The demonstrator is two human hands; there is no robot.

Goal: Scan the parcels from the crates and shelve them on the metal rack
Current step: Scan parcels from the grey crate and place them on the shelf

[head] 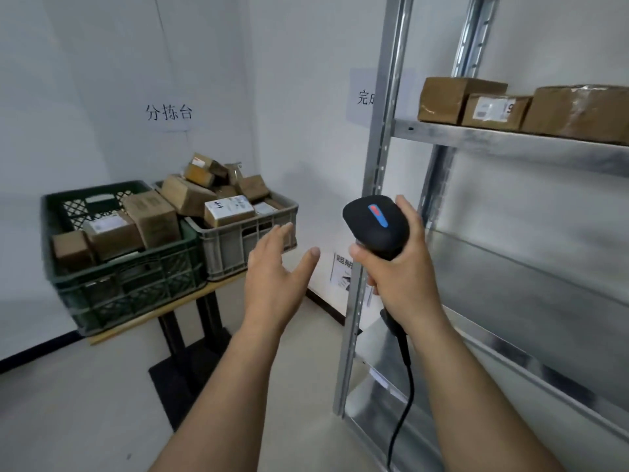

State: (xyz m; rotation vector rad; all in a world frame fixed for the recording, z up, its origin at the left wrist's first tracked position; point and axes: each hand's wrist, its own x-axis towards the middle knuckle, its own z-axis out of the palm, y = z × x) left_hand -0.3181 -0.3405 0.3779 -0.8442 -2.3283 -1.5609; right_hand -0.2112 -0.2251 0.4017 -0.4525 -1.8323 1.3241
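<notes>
Stock part-processed: three shelved parcels [495, 110] sat on the metal rack [510, 144] at right, many crated parcels [228, 209] remained in the green crate [129, 291] and grey crate [231, 250] on the far-left desk [160, 316]; left hand [272, 270] empty, grip spread; right hand [405, 270], grip wrapped round the scanner [374, 226].

The metal rack [510, 141] looks shiny and smooth; the cardboard parcels [493, 110] are matt; both plastic crates [129, 281] have lattice walls.

Light was even and soft, shadows faint. Metal rack [381, 158] showed dull glare streaks. Wide-angle lens bent the edges; green crate [129, 284] looked slightly smeared.
</notes>
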